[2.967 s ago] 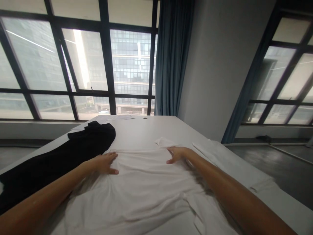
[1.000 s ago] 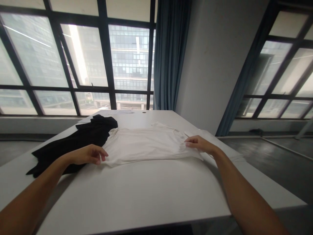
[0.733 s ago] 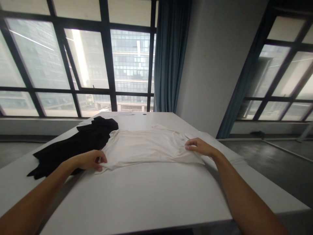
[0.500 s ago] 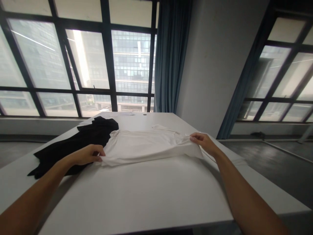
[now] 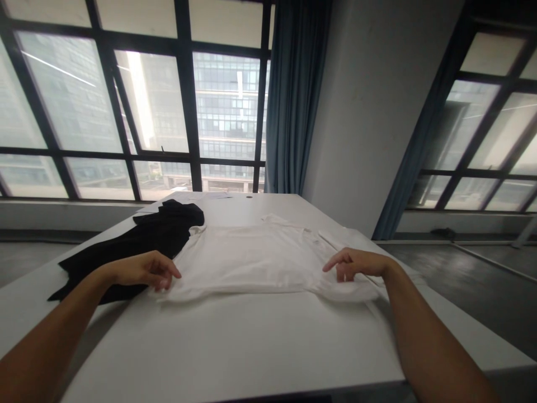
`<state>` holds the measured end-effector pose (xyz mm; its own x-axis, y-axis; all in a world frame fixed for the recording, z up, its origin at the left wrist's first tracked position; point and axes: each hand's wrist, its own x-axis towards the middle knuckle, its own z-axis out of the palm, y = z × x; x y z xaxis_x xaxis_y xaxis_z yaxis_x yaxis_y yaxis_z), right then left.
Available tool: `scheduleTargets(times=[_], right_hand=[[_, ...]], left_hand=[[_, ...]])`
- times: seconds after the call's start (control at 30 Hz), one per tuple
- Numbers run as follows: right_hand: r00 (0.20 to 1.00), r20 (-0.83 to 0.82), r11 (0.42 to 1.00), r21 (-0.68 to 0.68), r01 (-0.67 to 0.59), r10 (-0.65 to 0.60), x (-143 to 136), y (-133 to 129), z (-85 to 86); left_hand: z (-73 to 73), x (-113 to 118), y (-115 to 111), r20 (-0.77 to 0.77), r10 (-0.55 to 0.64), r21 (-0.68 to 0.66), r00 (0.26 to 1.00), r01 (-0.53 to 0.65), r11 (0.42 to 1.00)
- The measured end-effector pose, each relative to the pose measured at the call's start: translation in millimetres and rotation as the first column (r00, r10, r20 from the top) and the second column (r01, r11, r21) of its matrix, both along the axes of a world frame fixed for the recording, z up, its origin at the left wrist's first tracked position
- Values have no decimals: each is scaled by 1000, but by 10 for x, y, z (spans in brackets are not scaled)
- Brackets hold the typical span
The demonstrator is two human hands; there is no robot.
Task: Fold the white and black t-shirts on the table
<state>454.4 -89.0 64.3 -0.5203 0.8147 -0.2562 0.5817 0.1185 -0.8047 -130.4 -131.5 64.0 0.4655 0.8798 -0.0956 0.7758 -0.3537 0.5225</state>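
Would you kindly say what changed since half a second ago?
The right hand has come nearer the wearer, with the near right corner of the white garment; whether that hand let go is unclear. The left hand shifted little; the black garment stayed put.

Hazy daylight from the windows (image 5: 146, 106) (glare-streaked), grey wall (image 5: 364, 123) dim.

no lettering, label, brand, number or sign can be read (not even one).

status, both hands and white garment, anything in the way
Left hand, right hand by near edge of white garment, grips unclear. White garment spread on table, creased. Black garment close on left.
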Motion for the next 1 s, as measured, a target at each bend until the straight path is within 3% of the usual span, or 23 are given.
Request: scheduleTargets(times=[0.03,0.1,0.2,0.3,0.37,0.43,0.5,0.6,0.67,0.73,0.87,1.0], right_hand=[[1000,21,1000,-13,13,-13,10,33,-25],[992,-5,986,107,126,-126,-4,147,-118],[970,-60,885,400,240,-236,-115,374,-346],[976,83,846,516,132,-203,-253,532,-607],[952,245,849,528,28,-184,-297,570,-745],[913,372,854,518,-51,-171,-284,580,-819],[893,424,863,497,-92,-148,-235,592,-819],[885,453,881,457,-125,-110,-197,641,-708],[864,494,889,433,-147,-97,-246,688,-613],[850,508,866,478,-147,-137,-348,726,-554],[886,391,740,667,-86,-249,-519,741,-634],[904,367,749,657,-84,-220,-470,748,-817]], left_hand=[[-29,12,25,15,-9,-54,1000,10,999],[-129,78,114,58,5,-30,998,-3,1000],[-396,228,303,51,54,284,997,-67,956],[-724,332,439,-85,36,396,996,1,918],[-887,342,461,-212,45,344,976,32,938],[-957,309,440,-304,55,278,951,33,960],[-923,254,414,-345,53,242,937,34,970],[-735,196,463,-336,-8,203,942,81,976],[-594,212,599,-302,7,230,953,66,971],[-503,267,814,-287,97,319,953,0,948],[-523,359,1348,-322,300,458,898,-129,880],[-611,266,1833,-326,426,477,844,-243,845]])
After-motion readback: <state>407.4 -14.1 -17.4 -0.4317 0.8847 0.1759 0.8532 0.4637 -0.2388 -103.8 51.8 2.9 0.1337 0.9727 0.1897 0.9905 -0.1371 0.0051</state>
